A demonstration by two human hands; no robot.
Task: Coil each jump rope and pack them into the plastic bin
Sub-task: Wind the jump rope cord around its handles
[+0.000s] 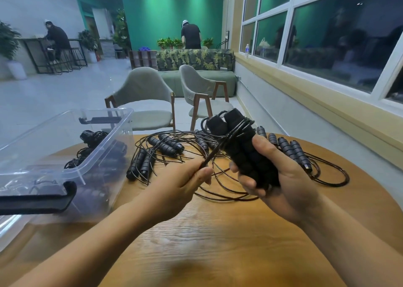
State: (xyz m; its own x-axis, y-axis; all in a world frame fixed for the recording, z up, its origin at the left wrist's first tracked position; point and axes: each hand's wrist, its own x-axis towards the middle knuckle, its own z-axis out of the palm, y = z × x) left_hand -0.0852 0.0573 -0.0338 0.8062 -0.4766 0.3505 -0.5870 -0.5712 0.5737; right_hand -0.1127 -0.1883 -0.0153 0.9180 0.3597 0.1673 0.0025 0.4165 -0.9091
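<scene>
I am gripping the two black foam handles of one jump rope side by side in my right hand, fingers curled around them, holding them raised above the round wooden table. My left hand is pinching that rope's thin dark cord, which is running taut up to the handles and looping around their upper part. More loose black-handled ropes are lying tangled on the table behind my hands. The clear plastic bin is sitting on the table at my left, with coiled ropes lying inside.
</scene>
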